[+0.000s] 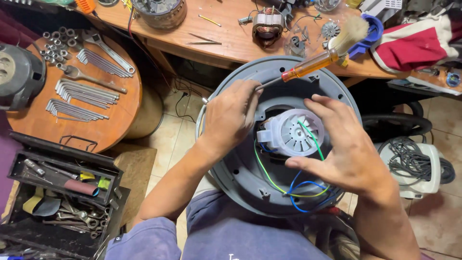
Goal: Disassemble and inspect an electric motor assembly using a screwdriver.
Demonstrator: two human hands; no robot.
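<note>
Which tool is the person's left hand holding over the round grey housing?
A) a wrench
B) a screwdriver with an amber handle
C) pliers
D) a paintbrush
B: the left hand grips the shaft of a screwdriver with an amber handle, above the grey housing.

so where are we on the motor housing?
Done: grey housing lies open on the lap, white motor seated in the middle, wires loose beside it. In hand: left hand holds a screwdriver over the rim, right hand rests by the motor. Left: wires unrouted, no cover on. Whether any screws are in, I can't tell.
</note>
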